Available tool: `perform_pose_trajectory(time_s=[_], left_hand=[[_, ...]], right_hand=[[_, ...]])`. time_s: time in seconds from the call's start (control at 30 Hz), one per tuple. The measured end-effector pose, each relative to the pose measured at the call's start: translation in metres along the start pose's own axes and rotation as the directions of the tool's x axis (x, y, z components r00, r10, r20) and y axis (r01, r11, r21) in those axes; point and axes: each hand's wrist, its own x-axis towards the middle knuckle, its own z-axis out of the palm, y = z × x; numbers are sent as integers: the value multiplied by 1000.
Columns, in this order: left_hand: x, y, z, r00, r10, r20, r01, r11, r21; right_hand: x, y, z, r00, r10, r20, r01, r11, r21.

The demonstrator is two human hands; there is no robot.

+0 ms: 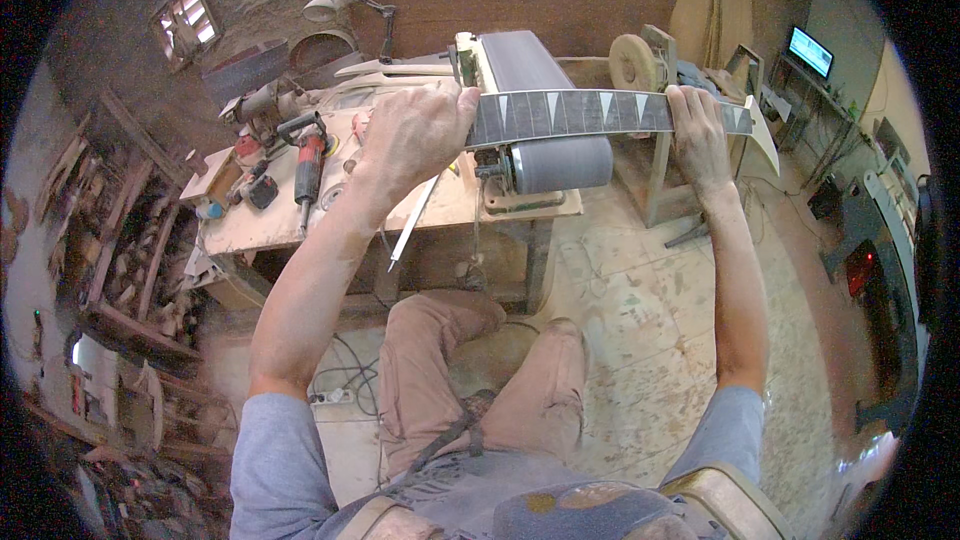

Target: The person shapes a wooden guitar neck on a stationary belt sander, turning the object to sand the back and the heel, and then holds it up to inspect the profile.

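Note:
A guitar neck (pixel 585 113) is stretched crosswise between my two hands. Its dark fretboard with pale triangular inlays faces me, and a pale pointed headstock (pixel 763 140) sticks out past my right hand. The fingers of my left hand (pixel 415 138) are wrapped round the neck's left end. Near the headstock, my right hand (pixel 699 135) is closed over the neck with its knuckles up. Behind and below the neck is a belt sander with a wide grey belt (pixel 527 62) and a front roller (pixel 562 164). Whether the neck touches the belt cannot be made out.
On the workbench (pixel 350 212) at left lie a red angle grinder (pixel 309 165), other power tools and pale wood parts. A desk lamp (pixel 322 6) stands behind. To the right are a round buffing wheel (pixel 634 63) and a lit screen (pixel 810 51). Cables (pixel 345 370) trail across the floor.

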Motion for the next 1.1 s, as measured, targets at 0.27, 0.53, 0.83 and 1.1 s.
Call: perform_pose_trajectory(time_s=[0.27,0.53,0.83,1.1], left_hand=[[0,-26,-3,892,333,305,-356,934,23],[1,-5,0,986,137,92,-151,975,164],[-9,-4,8,956,135,-260,-109,988,110],[-4,-28,-11,888,326,323,-350,936,18]], right_hand=[[14,7,-23,954,-56,293,-4,979,203],[3,7,0,993,-33,110,37,998,-40],[-1,-5,-8,995,-50,-86,31,977,-213],[14,10,-16,941,-68,331,5,982,189]])
